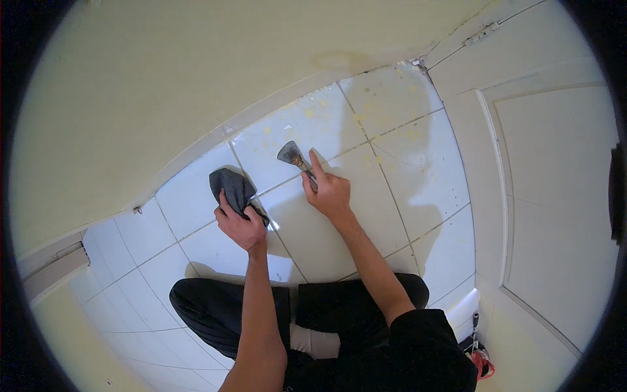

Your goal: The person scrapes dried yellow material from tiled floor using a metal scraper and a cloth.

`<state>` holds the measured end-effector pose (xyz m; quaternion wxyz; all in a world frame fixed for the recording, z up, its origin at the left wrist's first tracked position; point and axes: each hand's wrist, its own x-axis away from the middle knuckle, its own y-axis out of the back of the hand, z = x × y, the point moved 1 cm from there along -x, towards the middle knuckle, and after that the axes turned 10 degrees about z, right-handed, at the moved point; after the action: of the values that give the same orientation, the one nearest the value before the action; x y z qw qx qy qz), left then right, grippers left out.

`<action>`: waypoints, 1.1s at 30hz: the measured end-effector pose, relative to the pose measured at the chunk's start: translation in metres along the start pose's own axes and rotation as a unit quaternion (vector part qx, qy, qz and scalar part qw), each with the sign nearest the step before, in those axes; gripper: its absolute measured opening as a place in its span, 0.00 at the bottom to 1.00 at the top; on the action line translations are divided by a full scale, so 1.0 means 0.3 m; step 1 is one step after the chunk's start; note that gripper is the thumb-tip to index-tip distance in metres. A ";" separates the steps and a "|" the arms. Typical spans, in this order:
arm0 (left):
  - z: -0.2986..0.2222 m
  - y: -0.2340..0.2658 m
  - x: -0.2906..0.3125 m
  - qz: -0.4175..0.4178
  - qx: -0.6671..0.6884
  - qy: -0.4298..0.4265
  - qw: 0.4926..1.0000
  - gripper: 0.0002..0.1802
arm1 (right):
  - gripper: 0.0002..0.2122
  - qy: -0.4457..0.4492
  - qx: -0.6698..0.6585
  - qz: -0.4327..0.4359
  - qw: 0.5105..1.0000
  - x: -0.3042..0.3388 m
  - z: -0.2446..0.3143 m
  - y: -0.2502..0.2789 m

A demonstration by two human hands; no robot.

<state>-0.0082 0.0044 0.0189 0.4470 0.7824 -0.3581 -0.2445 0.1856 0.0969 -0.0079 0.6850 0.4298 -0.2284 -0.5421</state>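
A dark grey cloth (232,185) is bunched under my left hand (240,225), whose fingers grip it against the white floor tiles. My right hand (330,195) is closed round the handle of a scraper (289,153) with a wide flat blade, its index finger stretched along the tool. The blade points up and left, over or on the tiles; I cannot tell if it touches. Yellowish spots (309,113) and small flecks lie on the tiles beyond the blade, toward the wall.
A cream wall with a low skirting (196,145) runs along the far side. On the right stands a white panelled door (555,150). A red item (482,364) and a black-handled tool (475,321) lie at the lower right. My crossed legs (215,310) rest on the tiled floor (326,228).
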 end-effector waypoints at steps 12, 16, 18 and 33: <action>0.003 -0.005 -0.002 -0.009 0.004 0.002 1.000 0.39 | 0.19 0.041 0.002 -0.018 0.999 0.002 0.017 0.016; -0.004 -0.008 0.000 -0.022 0.010 -0.011 1.000 0.39 | 0.13 0.046 -0.018 -0.025 0.998 0.010 -0.003 0.001; -0.007 -0.010 0.001 -0.018 0.011 -0.008 1.000 0.39 | 0.13 0.033 -0.016 -0.007 0.999 0.015 -0.009 -0.003; 0.004 -0.010 -0.004 -0.012 0.004 0.001 1.000 0.39 | 0.19 0.014 -0.026 -0.020 0.999 -0.014 0.024 0.037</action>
<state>-0.0089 0.0057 0.0156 0.4414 0.7888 -0.3490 -0.2473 0.1847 0.0989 0.0059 0.6882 0.4242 -0.1961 -0.5550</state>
